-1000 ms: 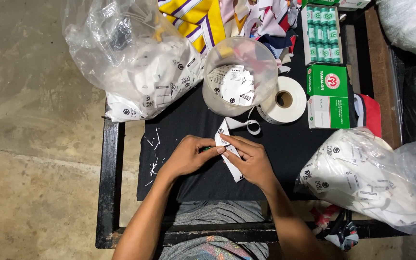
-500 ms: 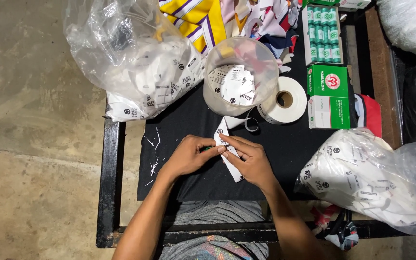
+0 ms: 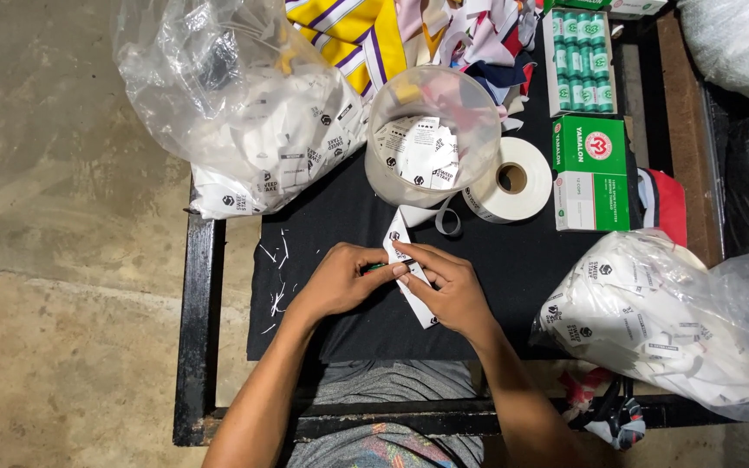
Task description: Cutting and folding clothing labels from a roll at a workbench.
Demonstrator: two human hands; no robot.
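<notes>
My left hand (image 3: 340, 282) and my right hand (image 3: 446, 290) meet over a black cloth-covered table (image 3: 513, 269). Together they pinch a white label strip (image 3: 399, 234) that runs from under my right palm up toward a round clear plastic tub (image 3: 433, 139). A thin dark green tool (image 3: 381, 265) sticks out between the fingers of my left hand. The tub holds loose white labels with small dark marks. Beside the tub lies a white tape roll (image 3: 511, 180), its tail curling toward the strip.
A clear bag of white labels (image 3: 244, 121) lies at the table's back left, another bag (image 3: 661, 329) at the right. Green thread boxes (image 3: 589, 169) and spools (image 3: 581, 61) sit behind, with striped fabric (image 3: 366, 35). White thread scraps (image 3: 277, 277) litter the cloth. Concrete floor lies left.
Both hands stay on the label strip with only slight finger movement; nothing else has moved.
</notes>
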